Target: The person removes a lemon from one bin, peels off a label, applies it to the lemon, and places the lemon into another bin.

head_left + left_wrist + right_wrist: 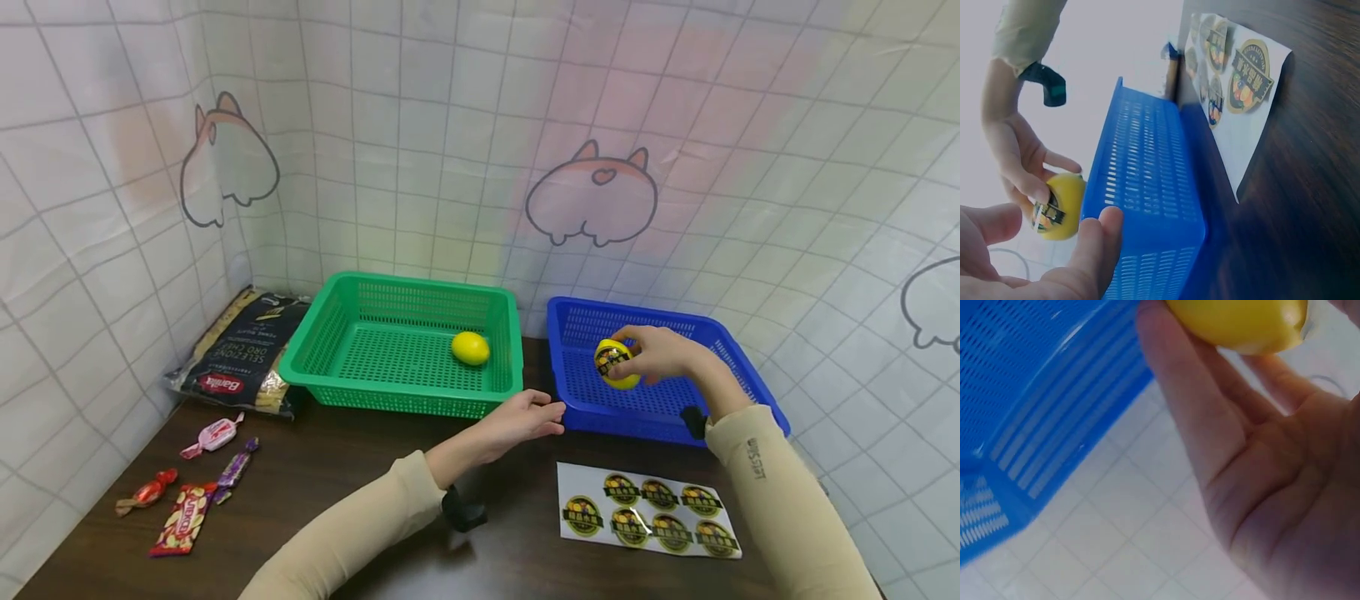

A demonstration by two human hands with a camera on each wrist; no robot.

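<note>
My right hand [660,354] grips a yellow lemon [624,382] over the blue basket [637,423]. A dark, gold-edged round sticker [1051,214] with fruit pictures shows on the lemon's side. In the right wrist view, fingers curl round the lemon [1247,325] near the basket's slotted wall. My left hand [522,419] is at the blue basket's near left corner, its fingertips right at the rim and nothing in its grasp. A second lemon [470,348], with no sticker showing, lies in the green basket [405,398]. In front of the blue basket lies a white sticker sheet [592,483] with several fruit stickers.
A bag of pasta [238,350] leans at the back left beside the green basket. Wrapped sweets [217,434] and a red snack packet [184,518] lie on the dark table [300,467] at the left. A tiled-pattern curtain [420,142] hangs behind the baskets.
</note>
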